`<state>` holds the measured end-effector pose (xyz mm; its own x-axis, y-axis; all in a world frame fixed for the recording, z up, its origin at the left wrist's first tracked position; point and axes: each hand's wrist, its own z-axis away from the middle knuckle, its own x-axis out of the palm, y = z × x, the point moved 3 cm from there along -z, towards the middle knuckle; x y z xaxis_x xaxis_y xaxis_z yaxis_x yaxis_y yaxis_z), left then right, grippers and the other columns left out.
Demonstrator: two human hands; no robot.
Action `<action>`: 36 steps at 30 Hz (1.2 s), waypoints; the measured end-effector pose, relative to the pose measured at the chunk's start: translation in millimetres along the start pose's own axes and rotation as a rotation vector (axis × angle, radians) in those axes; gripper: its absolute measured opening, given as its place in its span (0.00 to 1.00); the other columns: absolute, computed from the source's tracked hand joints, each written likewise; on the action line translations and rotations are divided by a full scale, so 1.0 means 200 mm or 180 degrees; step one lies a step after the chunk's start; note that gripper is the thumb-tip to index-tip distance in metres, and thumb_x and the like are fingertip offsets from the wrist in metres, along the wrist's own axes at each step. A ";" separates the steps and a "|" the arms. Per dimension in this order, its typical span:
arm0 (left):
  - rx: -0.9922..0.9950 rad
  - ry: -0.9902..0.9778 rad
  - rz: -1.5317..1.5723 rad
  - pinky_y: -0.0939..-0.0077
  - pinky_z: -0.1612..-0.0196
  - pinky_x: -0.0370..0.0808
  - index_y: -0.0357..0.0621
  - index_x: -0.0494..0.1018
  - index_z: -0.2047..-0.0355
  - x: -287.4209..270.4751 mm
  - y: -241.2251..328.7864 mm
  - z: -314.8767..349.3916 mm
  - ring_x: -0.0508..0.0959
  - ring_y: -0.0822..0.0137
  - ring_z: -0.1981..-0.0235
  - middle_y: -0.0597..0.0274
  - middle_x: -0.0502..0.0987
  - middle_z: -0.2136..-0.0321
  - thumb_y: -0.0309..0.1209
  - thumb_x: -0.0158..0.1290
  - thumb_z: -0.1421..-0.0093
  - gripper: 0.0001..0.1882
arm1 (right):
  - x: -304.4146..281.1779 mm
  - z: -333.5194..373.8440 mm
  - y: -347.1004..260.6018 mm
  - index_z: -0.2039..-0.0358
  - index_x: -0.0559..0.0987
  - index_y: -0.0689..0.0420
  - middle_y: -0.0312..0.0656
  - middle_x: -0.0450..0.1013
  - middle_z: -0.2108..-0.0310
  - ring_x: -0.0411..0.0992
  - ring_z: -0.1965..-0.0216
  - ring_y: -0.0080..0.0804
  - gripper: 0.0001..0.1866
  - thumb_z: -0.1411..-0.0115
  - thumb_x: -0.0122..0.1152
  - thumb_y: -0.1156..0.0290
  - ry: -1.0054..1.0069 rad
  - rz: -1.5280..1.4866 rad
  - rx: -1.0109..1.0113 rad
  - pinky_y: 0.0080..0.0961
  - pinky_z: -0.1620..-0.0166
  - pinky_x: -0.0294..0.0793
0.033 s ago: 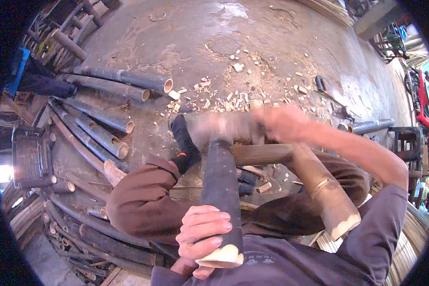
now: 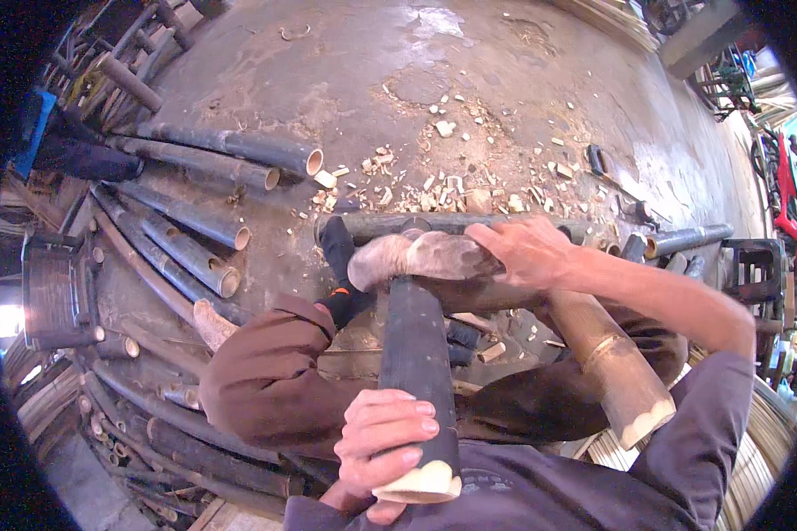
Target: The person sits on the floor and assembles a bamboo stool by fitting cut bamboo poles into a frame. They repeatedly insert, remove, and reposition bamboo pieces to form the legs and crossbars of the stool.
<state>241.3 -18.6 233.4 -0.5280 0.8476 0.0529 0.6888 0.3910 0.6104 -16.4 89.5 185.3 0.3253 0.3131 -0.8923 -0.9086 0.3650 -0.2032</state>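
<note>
My left hand (image 2: 386, 442) is wrapped round the near end of a dark bamboo pole (image 2: 413, 354), just above its pale, scalloped cut edge. The pole points away from me between my legs. Across its far end lies a worn wooden mallet (image 2: 452, 257), pale and rounded, with a narrow waist. My right hand (image 2: 531, 254) is closed on the mallet's right part, so that end is hidden. To the right, a tan bamboo piece (image 2: 611, 367) with a similar scalloped end slants over my leg.
Beyond my feet, wood chips (image 2: 452, 190) litter the floor. A handsaw (image 2: 615, 173) lies at the far right. Dark bamboo poles (image 2: 195, 257) are spread on the left, and another pole (image 2: 363, 226) lies crosswise ahead. A black stool (image 2: 757, 265) stands at the right.
The mallet and my right hand, blurred by motion before, are now sharp and slightly nearer to me. The dark pole has shifted a little to the right and toward me with my left hand.
</note>
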 end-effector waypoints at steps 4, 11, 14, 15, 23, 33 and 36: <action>-0.0082 -0.0024 -0.0004 0.57 0.66 0.73 0.44 0.70 0.58 -0.02 -0.01 0.01 0.79 0.55 0.71 0.51 0.78 0.71 0.58 0.26 0.33 0.32 | -0.15 -0.08 0.13 0.46 0.66 0.58 0.53 0.76 0.64 0.76 0.61 0.50 0.33 0.51 0.67 0.62 0.1164 -0.0669 0.0900 0.42 0.60 0.76; -0.0194 -0.0131 -0.0105 0.62 0.61 0.77 0.48 0.70 0.60 -0.03 0.00 0.01 0.81 0.57 0.66 0.55 0.80 0.67 0.59 0.28 0.32 0.30 | 0.05 -0.20 0.13 0.45 0.63 0.57 0.49 0.76 0.61 0.76 0.60 0.48 0.33 0.49 0.66 0.64 -0.0368 0.0086 -0.0011 0.40 0.59 0.77; -0.0440 -0.0296 0.0017 0.65 0.58 0.76 0.50 0.70 0.60 -0.03 0.01 -0.02 0.81 0.59 0.63 0.56 0.80 0.64 0.53 0.36 0.31 0.22 | 0.08 -0.33 0.25 0.43 0.60 0.59 0.52 0.76 0.63 0.76 0.62 0.53 0.36 0.50 0.66 0.62 0.0648 -0.0304 -0.0120 0.44 0.60 0.76; -0.0488 -0.0307 -0.0005 0.65 0.57 0.76 0.50 0.70 0.60 -0.04 0.02 0.00 0.81 0.59 0.62 0.57 0.80 0.64 0.51 0.39 0.32 0.20 | 0.03 -0.37 0.27 0.42 0.59 0.61 0.55 0.75 0.66 0.75 0.63 0.55 0.39 0.50 0.66 0.63 0.0932 -0.0643 0.0154 0.45 0.62 0.74; -0.0453 -0.0782 -0.0048 0.62 0.57 0.73 0.52 0.70 0.59 -0.06 0.03 0.02 0.79 0.59 0.61 0.57 0.79 0.63 0.39 0.49 0.37 0.10 | 0.35 -0.35 0.34 0.45 0.62 0.59 0.56 0.75 0.66 0.75 0.63 0.56 0.36 0.53 0.68 0.64 -0.0209 -0.0238 0.0051 0.45 0.62 0.75; -0.0343 -0.0812 0.0047 0.63 0.56 0.72 0.54 0.69 0.57 -0.08 0.04 0.10 0.79 0.59 0.61 0.58 0.78 0.63 0.36 0.51 0.41 0.11 | 0.39 -0.32 0.30 0.43 0.62 0.57 0.53 0.74 0.61 0.75 0.60 0.51 0.36 0.51 0.68 0.67 -0.0458 -0.0049 0.0401 0.44 0.61 0.76; -0.0464 -0.0607 -0.0094 0.64 0.54 0.73 0.53 0.71 0.58 -0.04 0.06 0.10 0.79 0.60 0.59 0.59 0.78 0.61 0.42 0.47 0.36 0.11 | 0.30 -0.34 0.36 0.44 0.64 0.55 0.52 0.77 0.60 0.76 0.57 0.50 0.32 0.46 0.64 0.59 0.1214 -0.0242 -0.0073 0.43 0.57 0.76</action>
<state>263.5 -14.2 224.4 -0.4340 0.8944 -0.1085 0.5882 0.3725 0.7178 -80.6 75.0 90.6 0.2752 -0.0642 -0.9592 -0.8926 0.3535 -0.2797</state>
